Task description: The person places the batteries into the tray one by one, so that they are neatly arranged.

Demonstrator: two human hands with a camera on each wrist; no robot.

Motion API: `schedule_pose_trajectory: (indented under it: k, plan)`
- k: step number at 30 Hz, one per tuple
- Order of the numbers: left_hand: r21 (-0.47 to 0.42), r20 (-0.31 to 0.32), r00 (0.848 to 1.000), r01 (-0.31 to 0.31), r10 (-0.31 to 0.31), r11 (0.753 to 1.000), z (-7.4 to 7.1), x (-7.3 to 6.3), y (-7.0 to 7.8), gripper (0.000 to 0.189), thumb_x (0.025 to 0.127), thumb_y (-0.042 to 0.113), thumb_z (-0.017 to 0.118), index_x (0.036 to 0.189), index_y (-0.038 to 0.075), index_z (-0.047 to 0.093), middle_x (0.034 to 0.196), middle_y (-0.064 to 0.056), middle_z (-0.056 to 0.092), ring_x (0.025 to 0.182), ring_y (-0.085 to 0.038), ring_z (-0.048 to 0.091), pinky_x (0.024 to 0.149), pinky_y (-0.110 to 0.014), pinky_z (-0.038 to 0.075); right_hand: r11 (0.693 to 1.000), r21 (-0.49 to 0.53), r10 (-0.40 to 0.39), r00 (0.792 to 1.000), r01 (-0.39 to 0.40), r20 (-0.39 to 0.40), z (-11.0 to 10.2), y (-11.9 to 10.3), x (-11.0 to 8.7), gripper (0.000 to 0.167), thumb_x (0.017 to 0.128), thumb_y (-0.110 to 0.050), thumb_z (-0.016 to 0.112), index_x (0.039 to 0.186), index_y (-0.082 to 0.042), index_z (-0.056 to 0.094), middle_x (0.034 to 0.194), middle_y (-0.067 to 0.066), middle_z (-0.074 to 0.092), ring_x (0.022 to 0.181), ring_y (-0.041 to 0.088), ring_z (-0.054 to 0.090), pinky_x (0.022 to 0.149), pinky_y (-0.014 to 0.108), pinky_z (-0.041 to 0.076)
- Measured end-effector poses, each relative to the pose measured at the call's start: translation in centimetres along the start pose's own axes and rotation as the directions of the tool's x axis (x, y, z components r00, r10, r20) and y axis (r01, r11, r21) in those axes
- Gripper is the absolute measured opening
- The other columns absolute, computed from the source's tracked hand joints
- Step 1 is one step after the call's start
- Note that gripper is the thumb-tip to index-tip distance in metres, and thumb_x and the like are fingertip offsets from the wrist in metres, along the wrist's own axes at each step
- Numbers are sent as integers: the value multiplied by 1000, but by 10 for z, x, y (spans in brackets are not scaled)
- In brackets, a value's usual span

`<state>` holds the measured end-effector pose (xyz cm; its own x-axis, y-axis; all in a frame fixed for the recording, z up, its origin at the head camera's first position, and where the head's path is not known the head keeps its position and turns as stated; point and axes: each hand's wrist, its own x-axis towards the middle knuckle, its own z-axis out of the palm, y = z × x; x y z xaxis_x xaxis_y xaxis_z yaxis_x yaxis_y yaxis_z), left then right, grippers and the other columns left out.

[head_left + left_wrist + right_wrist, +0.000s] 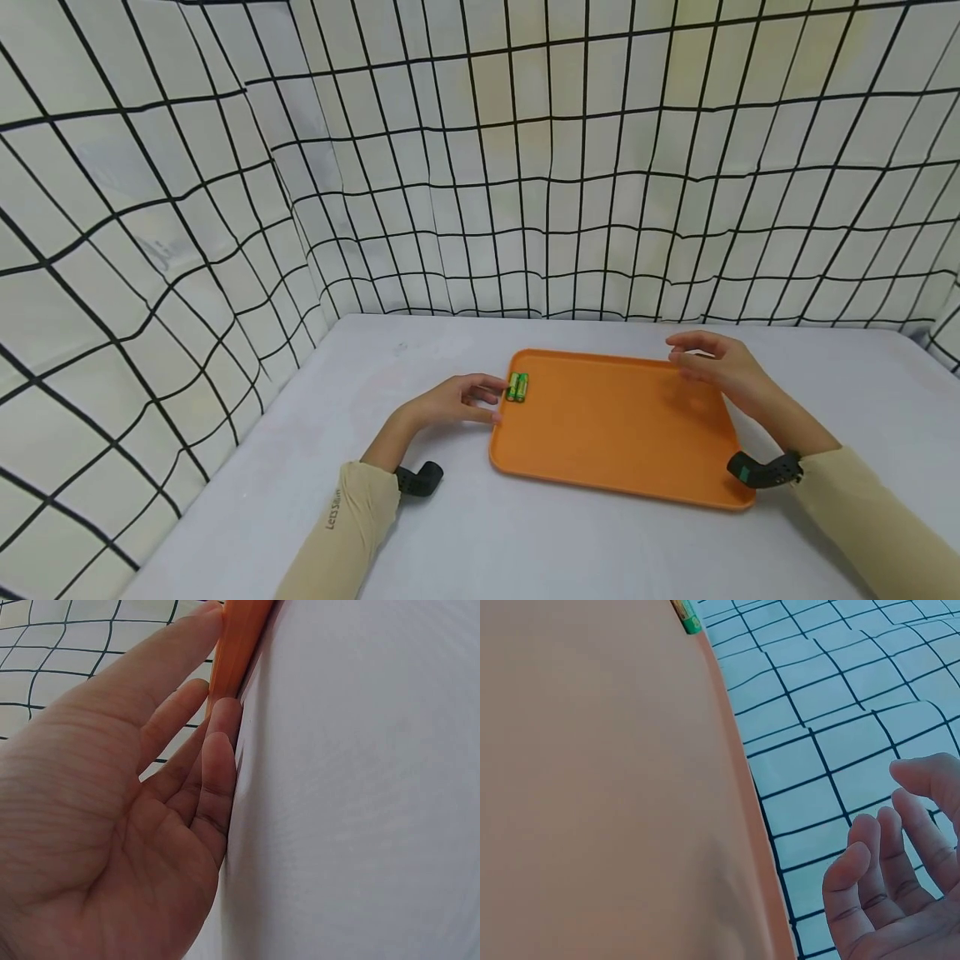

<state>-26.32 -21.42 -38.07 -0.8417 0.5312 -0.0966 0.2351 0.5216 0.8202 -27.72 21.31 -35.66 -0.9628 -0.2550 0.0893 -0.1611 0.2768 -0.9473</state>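
Two green batteries (517, 387) lie side by side at the left end of an orange tray (615, 425). My left hand (453, 402) is beside that end, its thumb and fingertips at the tray's outer edge, close to the batteries. Seen from the left wrist, the loosely bent left hand (142, 795) meets the tray's orange side wall (236, 645). Over the tray's far right corner hovers my right hand (720, 367), fingers relaxed and holding nothing. The right wrist view shows this hand (900, 877) apart from the tray, with a battery end (691, 624) at the top.
A white cloth covers the table (450, 533) under the tray. White walls with a black net (570, 192) close off the back and left side. Each wrist carries a black strap with a camera, such as the left one (422, 479).
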Motion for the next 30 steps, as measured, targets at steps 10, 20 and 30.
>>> schedule_pose_trajectory:
  k: [10, 20, 30]
  plan:
    - [-8, -1, 1000, -2, 2, 1000, -1, 1, -4, 56, 88, 17, 75, 138, 9, 53, 126, -7, 62, 117, -21, 57, 95, -33, 47, 998, -48, 41, 998, -43, -39, -18, 10, -7, 34, 92, -34, 69, 121, -18, 61, 107, -15, 60, 96, 5, 65, 81, 19, 53]
    - [9, -1, 1000, 4, -4, 1000, 0, 0, -1, 56, 88, 18, 75, 138, 10, 53, 126, -7, 62, 117, -20, 57, 94, -33, 46, 994, -93, 51, 997, -56, -54, -35, 22, -15, 40, 94, -33, 66, 126, -10, 57, 96, -14, 61, 84, 7, 60, 73, 21, 52]
    - [-2, 5, 1000, 8, -8, 1000, -1, 1, -1, 56, 88, 18, 74, 139, 10, 53, 126, -7, 62, 117, -21, 56, 94, -33, 46, 986, -141, 78, 994, -88, -79, -49, 36, -23, 45, 96, -32, 64, 131, -6, 53, 95, -19, 59, 80, 7, 57, 70, 23, 51]
